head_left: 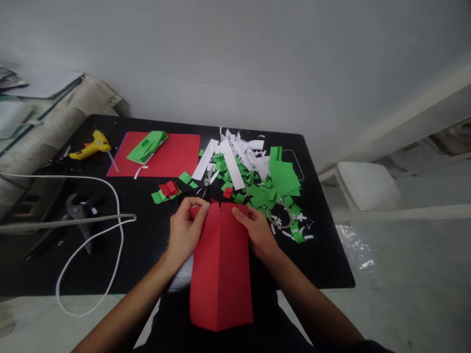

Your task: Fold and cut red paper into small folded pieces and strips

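A sheet of red paper [224, 274] with a crease down its middle hangs between my hands over the near table edge. At its top left corner, my left hand [186, 228] pinches the paper between thumb and fingers. My right hand [257, 230] grips the top right corner, thumb on the front. A small notch shows in the top edge near the crease. Just beyond the sheet lie scissors [206, 184], partly hidden, and small red paper pieces [227, 192]. Green and red squares [167, 191] are stacked left of them.
Green paper scraps [283, 176] and white strips [233, 164] are heaped at centre right, beside a tape ring [280, 215]. Red sheets [172, 157] with folded green paper [147, 146] lie at the back. A yellow glue gun [93, 145] and white cable [117, 245] occupy the left.
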Demonstrator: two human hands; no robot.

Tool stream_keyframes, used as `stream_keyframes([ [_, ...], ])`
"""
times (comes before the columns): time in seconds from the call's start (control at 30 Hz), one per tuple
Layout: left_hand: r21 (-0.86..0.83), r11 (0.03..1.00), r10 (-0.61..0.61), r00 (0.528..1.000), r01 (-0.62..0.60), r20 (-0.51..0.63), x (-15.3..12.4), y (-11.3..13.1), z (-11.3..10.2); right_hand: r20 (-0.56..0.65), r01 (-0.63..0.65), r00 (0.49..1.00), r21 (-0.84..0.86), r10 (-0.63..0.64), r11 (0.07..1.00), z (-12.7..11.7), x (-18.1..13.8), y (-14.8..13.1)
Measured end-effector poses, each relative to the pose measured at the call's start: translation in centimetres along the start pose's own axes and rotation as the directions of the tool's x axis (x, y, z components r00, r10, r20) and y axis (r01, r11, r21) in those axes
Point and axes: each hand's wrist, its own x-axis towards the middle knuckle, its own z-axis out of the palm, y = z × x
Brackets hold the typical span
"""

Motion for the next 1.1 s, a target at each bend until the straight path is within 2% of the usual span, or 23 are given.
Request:
stream_keyframes([
  [0.07, -0.201, 0.968, -0.145, 0.989, 0.148, 0.033, 0.2, 0.2, -0.1, 0.024, -0.014, 1.0, -0.012, 0.014, 1.0, -0.1, -0.2, 0.1],
  [0.13, -0.352, 0.881, -0.289, 0.949, 0.316, 0.13, 0.2, 0.4, -0.2, -0.027, 0.072, 0.997, -0.105, -0.076, 0.992, -0.3, -0.5, 0.2],
  [0.23, -0.357, 0.814, -0.37, 0.882, 0.459, 0.291, -0.4, 0.6, -0.6, -0.099, 0.227, 0.959, -0.298, -0.267, 0.927, -0.5, -0.7, 0.1],
  [0.3, -0.283, 0.86, -0.334, 0.888, 0.424, 0.315, -0.9, 0.7, -0.8, -0.109, 0.291, 0.926, -0.407, -0.363, 0.866, -0.5, -0.8, 0.1],
  [0.4, -0.156, 0.96, -0.198, 0.956, 0.234, 0.218, -1.4, 0.8, -0.8, -0.109, 0.345, 0.885, -0.502, -0.453, 0.793, -0.4, -0.9, 0.1],
  [0.5, -0.059, 0.994, -0.08, 0.986, 0.089, 0.144, -1.5, 0.7, -0.6, -0.102, 0.366, 0.87, -0.523, -0.483, 0.77, -0.2, -0.8, 0.2],
  [0.67, -0.031, 0.999, -0.04, 0.992, 0.044, 0.123, -1.5, -0.1, -0.4, -0.105, 0.372, 0.861, -0.537, -0.497, 0.757, -0.2, -0.6, 0.4],
  [0.77, -0.021, 0.999, -0.043, 0.996, 0.045, 0.076, -1.5, -0.3, -0.5, -0.146, 0.363, 0.853, -0.523, -0.501, 0.771, -0.4, -0.4, 0.4],
  [0.83, -0.02, 0.998, -0.052, 0.997, 0.053, 0.054, -1.3, -0.3, -0.6, -0.172, 0.333, 0.881, -0.434, -0.44, 0.837, -0.4, -0.3, 0.3],
  [0.9, -0.031, 0.998, -0.058, 0.997, 0.06, 0.055, -1.1, -0.1, -0.6, -0.15, 0.236, 0.948, -0.26, -0.281, 0.936, -0.5, -0.1, 0.1],
  [0.97, -0.049, 0.996, -0.067, 0.996, 0.07, 0.06, -0.7, 0.0, -0.6, -0.069, 0.084, 0.994, -0.082, -0.09, 0.993, -0.5, -0.1, -0.1],
  [1.03, -0.093, 0.99, -0.098, 0.993, 0.104, 0.062, -0.4, 0.2, -0.7, 0.037, -0.039, 0.999, 0.007, 0.039, 0.999, -0.5, -0.3, -0.1],
  [1.1, -0.182, 0.965, -0.175, 0.979, 0.191, 0.102, -0.2, 0.3, -0.7, 0.116, -0.086, 0.99, 0.001, 0.085, 0.996, -0.5, -0.5, 0.1],
])
